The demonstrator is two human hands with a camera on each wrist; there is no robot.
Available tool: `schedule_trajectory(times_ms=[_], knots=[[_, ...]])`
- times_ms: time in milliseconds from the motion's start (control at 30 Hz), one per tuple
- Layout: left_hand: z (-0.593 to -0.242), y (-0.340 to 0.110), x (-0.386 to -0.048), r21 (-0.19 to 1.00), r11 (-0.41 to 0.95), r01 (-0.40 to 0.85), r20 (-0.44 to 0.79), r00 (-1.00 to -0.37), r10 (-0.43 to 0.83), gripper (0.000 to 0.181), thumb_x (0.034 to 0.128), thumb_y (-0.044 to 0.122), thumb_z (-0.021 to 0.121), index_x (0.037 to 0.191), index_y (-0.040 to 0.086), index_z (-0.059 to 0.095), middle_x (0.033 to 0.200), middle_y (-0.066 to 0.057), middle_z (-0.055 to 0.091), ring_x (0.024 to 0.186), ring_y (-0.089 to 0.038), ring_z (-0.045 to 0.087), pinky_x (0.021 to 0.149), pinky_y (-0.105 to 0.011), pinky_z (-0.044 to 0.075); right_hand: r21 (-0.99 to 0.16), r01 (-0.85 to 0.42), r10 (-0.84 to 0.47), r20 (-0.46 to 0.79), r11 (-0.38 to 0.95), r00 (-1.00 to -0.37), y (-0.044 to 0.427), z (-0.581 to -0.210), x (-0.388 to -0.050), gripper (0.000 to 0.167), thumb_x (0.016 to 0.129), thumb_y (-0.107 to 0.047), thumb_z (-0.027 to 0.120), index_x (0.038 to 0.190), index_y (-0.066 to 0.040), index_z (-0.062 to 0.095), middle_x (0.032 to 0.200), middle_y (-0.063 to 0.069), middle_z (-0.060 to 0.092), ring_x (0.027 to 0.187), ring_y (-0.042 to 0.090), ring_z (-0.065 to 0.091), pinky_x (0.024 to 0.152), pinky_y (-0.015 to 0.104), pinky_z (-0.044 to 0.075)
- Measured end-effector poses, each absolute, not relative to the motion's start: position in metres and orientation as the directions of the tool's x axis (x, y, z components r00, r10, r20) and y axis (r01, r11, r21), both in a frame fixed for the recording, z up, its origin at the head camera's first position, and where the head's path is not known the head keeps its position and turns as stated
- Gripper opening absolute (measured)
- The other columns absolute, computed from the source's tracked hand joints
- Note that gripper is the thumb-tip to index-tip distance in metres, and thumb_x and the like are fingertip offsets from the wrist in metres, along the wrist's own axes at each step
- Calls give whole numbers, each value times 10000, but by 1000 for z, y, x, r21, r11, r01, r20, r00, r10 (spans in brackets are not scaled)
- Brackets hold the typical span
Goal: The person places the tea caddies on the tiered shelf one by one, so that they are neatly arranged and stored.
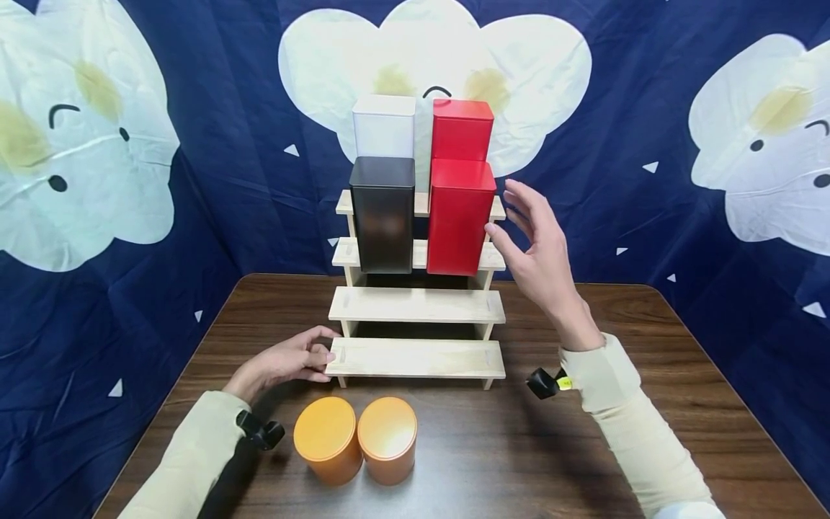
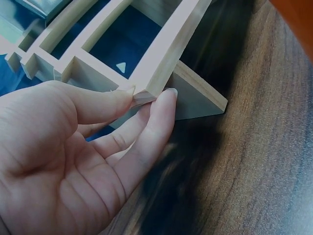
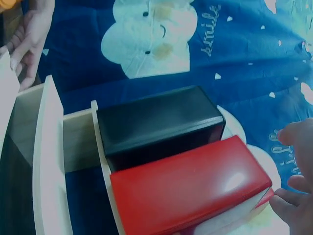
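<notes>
A wooden tiered rack (image 1: 415, 305) stands on the table. My left hand (image 1: 292, 360) pinches the left end of its lowest shelf (image 2: 161, 58), thumb above and fingers below. My right hand (image 1: 538, 249) is beside the front red tin (image 1: 462, 220), its fingers loosely bent and holding nothing; whether the thumb touches the tin I cannot tell. That red tin and a black tin (image 1: 382, 216) stand upright side by side on the third shelf up. Behind them, on the top shelf, are a white tin (image 1: 385, 126) and another red tin (image 1: 462, 130).
Two orange round tins (image 1: 326, 436) stand close together on the dark wooden table (image 1: 583, 461), in front of the rack. A blue cloth (image 1: 259, 202) with white clouds hangs behind and at both sides. Each wrist wears a small black camera (image 1: 259, 430).
</notes>
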State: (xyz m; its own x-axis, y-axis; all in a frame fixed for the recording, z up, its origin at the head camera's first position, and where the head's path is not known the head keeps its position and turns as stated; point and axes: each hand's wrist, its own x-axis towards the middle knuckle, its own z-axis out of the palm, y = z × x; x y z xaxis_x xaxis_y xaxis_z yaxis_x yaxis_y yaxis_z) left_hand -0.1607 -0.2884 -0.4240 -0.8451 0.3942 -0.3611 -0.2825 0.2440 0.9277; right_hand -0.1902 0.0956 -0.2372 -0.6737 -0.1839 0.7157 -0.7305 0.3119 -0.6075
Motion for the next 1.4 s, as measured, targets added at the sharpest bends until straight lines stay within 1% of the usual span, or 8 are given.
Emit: schedule_trajectory(times_ms=[233,433,567,733,833,967,1100,1400], knots=[[-424,-290,-161,932,228,-283,-355,-841,408,515,961,62,538,1384,-8,254,901,-73,524,799,-162,589,798,-360,588,-579,-781,-237,746,234,-623,96,-251,-188,620,832,24,691,1393,-64,442,1379,106,488,1251,266,500,1044,296,449],[-424,-291,-161,940,208,-269,-335,-838,430,536,960,58,538,1389,-30,229,893,-72,523,798,-167,598,787,-345,591,-585,-781,-299,722,218,-624,91,-256,-176,648,818,45,694,1401,-70,435,1384,116,480,1243,259,508,1027,292,460],[-424,-291,-161,938,210,-275,-341,-838,426,536,961,59,537,1390,-29,228,897,-74,521,805,-164,599,782,-333,591,-613,-763,-333,689,205,-643,84,-257,-164,621,820,57,687,1382,-16,434,1378,122,482,1238,217,519,1020,346,468],[-424,-290,-162,930,226,-289,-360,-839,408,518,966,66,531,1388,-12,241,907,-88,531,840,-191,622,790,-341,590,-663,-732,-388,641,155,-663,75,-256,-145,598,822,83,668,1365,40,422,1375,152,478,1238,256,524,1015,426,465],[-424,-290,-162,926,230,-299,-370,-840,397,501,965,59,528,1382,1,256,904,-87,534,844,-195,622,793,-343,589,-684,-718,-420,617,131,-665,73,-267,-143,610,827,76,668,1379,4,419,1379,121,486,1233,239,530,1025,392,462],[-424,-290,-162,930,228,-288,-360,-838,411,511,965,63,530,1382,-14,246,900,-83,534,842,-192,619,791,-342,589,-678,-728,-468,614,100,-636,70,-287,-147,629,832,27,691,1393,-47,417,1397,71,479,1239,198,527,1028,333,465],[-424,-289,-161,932,226,-283,-355,-835,420,529,964,75,539,1385,-24,233,896,-81,527,838,-190,619,794,-346,589,-690,-721,-517,595,63,-615,66,-301,-144,646,835,-21,709,1403,-81,407,1415,40,459,1253,184,517,1019,325,475],[-424,-289,-161,931,232,-281,-356,-839,413,510,966,92,544,1376,-13,259,897,-77,525,850,-180,617,805,-357,587,-808,-587,-611,441,49,-658,58,-325,-129,705,858,-89,706,1452,-179,337,1434,18,435,1279,212,492,1037,315,460]])
